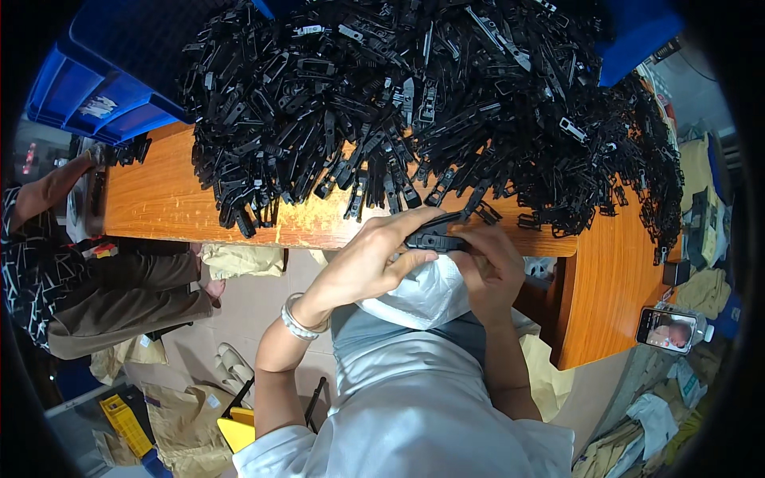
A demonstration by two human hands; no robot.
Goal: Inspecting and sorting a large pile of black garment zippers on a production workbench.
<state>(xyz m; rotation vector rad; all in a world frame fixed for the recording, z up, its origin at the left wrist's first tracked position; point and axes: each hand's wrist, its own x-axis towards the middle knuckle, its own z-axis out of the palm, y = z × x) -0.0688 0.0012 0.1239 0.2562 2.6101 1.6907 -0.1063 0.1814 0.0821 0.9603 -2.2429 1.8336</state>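
Observation:
Just in front of the table edge, my left hand (370,259) pinches a black plastic part (434,239) between thumb and fingers. My right hand (492,271) is closed at the other end of the same part, its fingertips partly hidden. Right behind the hands, a big heap of narrow black plastic clip-like parts (335,95) covers much of the wooden table (311,231). Some loose pieces reach the table edge near my fingers. A white sack or cloth (438,299) lies over my lap beneath the hands.
A blue crate (111,88) stands at the far left, and a blue bin (637,40) at the far right. Another person (48,263) works at the left. A phone (669,330) is by the table's right side. Brown sacks (187,422) and a yellow stool (237,430) are below.

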